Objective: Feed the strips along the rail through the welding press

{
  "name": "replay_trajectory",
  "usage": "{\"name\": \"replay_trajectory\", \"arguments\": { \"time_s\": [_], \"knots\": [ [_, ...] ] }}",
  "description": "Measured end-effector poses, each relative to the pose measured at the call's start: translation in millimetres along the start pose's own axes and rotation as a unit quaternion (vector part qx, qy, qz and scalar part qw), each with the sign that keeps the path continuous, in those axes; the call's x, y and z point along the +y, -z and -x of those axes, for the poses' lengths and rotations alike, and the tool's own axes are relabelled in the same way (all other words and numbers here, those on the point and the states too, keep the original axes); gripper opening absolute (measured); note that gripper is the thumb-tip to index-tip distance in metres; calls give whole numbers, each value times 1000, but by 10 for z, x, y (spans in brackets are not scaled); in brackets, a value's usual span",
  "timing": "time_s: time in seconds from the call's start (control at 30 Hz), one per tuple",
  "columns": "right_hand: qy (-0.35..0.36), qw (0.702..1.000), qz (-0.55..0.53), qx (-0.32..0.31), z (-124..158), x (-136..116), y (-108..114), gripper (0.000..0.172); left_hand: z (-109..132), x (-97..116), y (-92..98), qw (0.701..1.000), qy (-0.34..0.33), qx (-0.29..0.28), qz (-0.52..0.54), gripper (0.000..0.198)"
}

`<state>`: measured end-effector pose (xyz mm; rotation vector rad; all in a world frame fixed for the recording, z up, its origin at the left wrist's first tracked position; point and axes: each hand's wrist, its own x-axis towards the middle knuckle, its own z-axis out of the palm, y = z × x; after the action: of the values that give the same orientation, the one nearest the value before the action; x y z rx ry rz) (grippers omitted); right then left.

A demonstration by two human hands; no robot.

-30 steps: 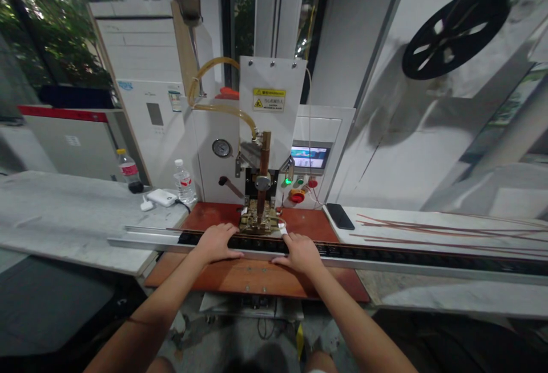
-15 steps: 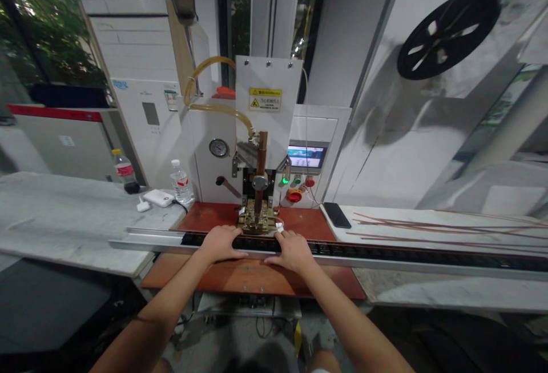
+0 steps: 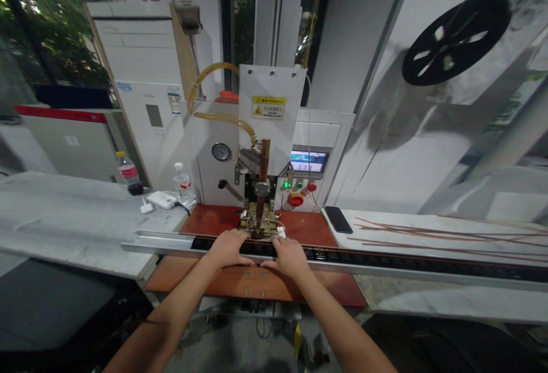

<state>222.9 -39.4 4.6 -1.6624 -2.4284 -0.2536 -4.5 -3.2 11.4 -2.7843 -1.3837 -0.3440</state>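
Note:
A long aluminium rail [image 3: 428,275] with a dark segmented strip [image 3: 385,260] along its top lies across the machine's reddish-brown board. My left hand [image 3: 229,247] grips the rail left of the press head, fingers over the top and thumb along the near side. On the other side my right hand [image 3: 289,256] holds it the same way, the thumbs pointing toward each other with a small gap between. Just behind the rail, between my hands, stands the brass-coloured press head [image 3: 259,220], under a copper-coloured bar [image 3: 262,184]. Whether the head touches the strip I cannot tell.
The white press machine [image 3: 269,90] has a lit screen [image 3: 309,160] and a red-and-yellow switch [image 3: 296,199]. A phone [image 3: 338,220] and several thin copper-coloured strips [image 3: 406,230] lie at right. Two bottles, a cola bottle [image 3: 129,173] and a water bottle [image 3: 184,185], stand at left.
The rail has slid slightly right past the press head. My left hand has moved right with it, and the gap between my hands is smaller. The camera view has shifted a little.

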Motion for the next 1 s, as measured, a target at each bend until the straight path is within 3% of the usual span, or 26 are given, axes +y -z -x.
{"name": "replay_trajectory", "arguments": {
  "time_s": [0.13, 0.4, 0.63, 1.0],
  "knots": [
    [0, 1000, -2, -4, 13, -1, 24, 68, 56, -70, 68, 1000, -9, 2, 3, 75],
    [-7, 1000, -10, -11, 81, 65, 41, 69, 166, -200, 132, 999, 35, -28, -10, 76],
    [-17, 1000, -11, -10, 162, 209, 37, 69, 128, -91, 61, 996, 73, -36, -31, 76],
    [-14, 1000, 0, -3, 176, 272, 49, 76, 39, 52, -47, 998, 44, -5, -37, 72]
  ]
}}
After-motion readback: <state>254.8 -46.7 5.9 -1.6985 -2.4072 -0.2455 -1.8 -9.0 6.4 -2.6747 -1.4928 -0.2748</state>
